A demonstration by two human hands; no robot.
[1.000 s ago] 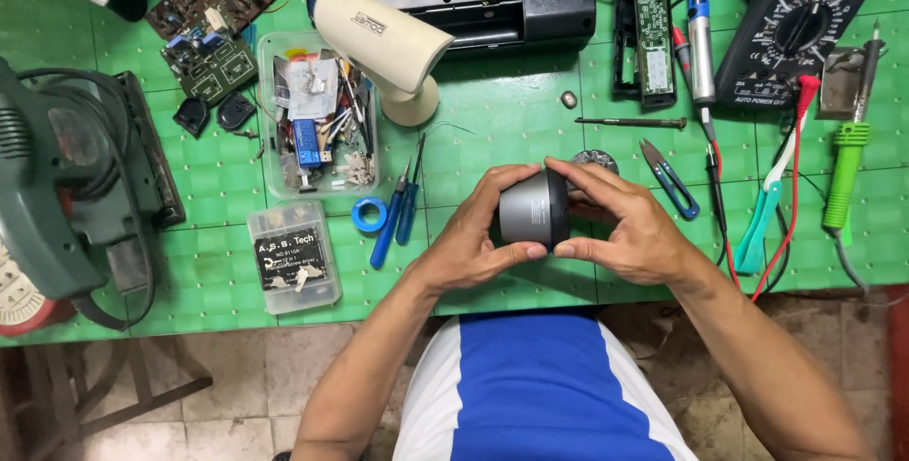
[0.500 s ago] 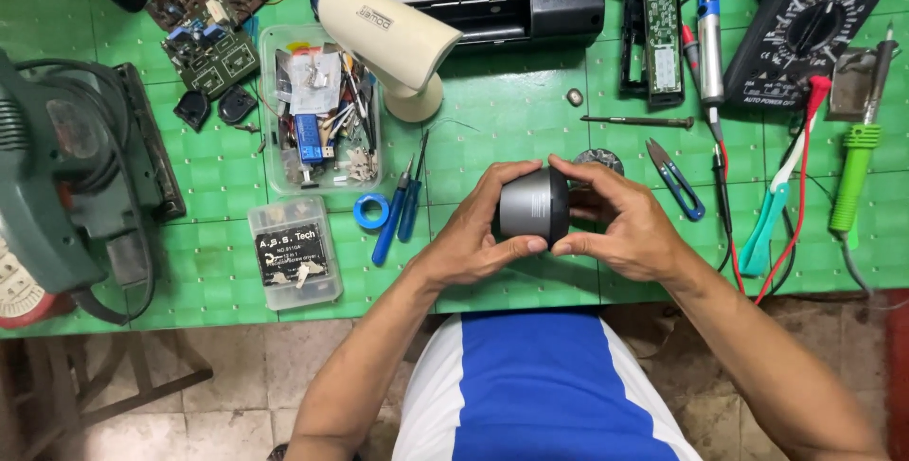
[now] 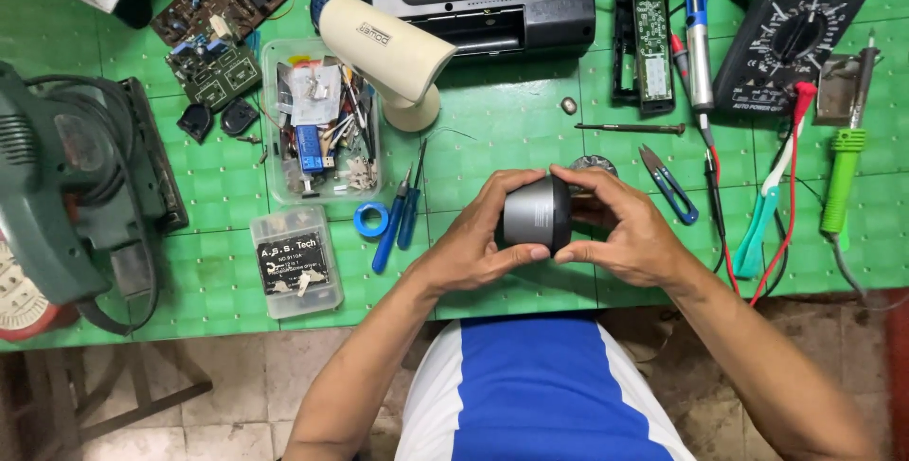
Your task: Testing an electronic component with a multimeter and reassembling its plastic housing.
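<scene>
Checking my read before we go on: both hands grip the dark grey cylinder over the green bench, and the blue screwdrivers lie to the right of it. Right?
Not quite. The head view shows the blue screwdrivers left of the dark grey cylinder, beside the blue tape roll. The left hand and right hand do grip it over the green bench.

Green gridded table (image 3: 492, 130), dark grey cylinder (image 3: 536, 213), blue screwdrivers (image 3: 398, 220), cream lamp (image 3: 388, 49).

Dark grey cylinder (image 3: 537, 214), lying sideways, held above the green bench.
</scene>
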